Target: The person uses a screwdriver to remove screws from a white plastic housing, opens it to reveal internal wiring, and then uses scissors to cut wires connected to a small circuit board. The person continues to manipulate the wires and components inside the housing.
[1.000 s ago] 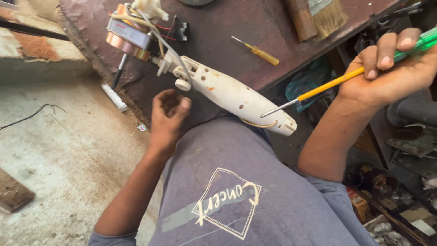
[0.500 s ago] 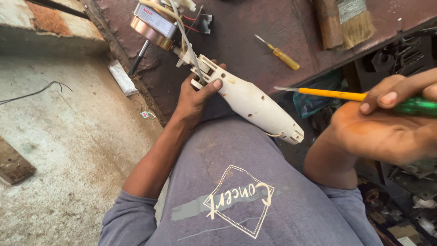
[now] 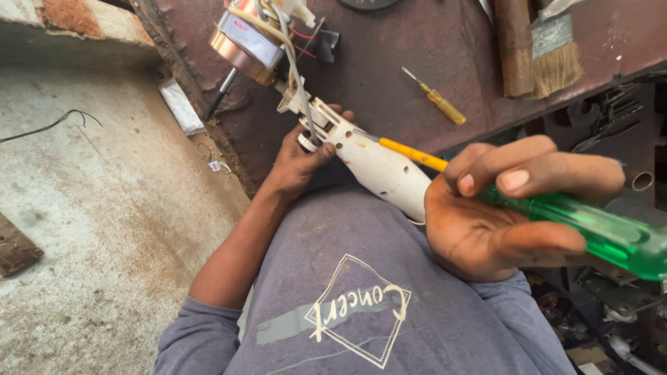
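Note:
My left hand (image 3: 302, 153) grips the upper end of a white plastic housing (image 3: 375, 163) that lies across my lap, with grey wires running from it up to a copper-coloured motor (image 3: 246, 45) on the workbench. My right hand (image 3: 507, 208) holds a screwdriver with a green see-through handle (image 3: 597, 232) and a yellow shaft (image 3: 413, 153). The shaft's tip lies against the top of the white housing, near my left fingers.
A dark rusty workbench (image 3: 389, 42) holds a small yellow screwdriver (image 3: 438, 101), a wooden-handled tool (image 3: 514, 45) and a paintbrush (image 3: 556, 59). Bare concrete floor (image 3: 104, 208) lies to the left, with a black wire. Cluttered metal parts fill shelves at the right.
My left hand has closed around the housing's upper end. My right hand has come nearer and lower, bringing the screwdriver tip onto the white housing.

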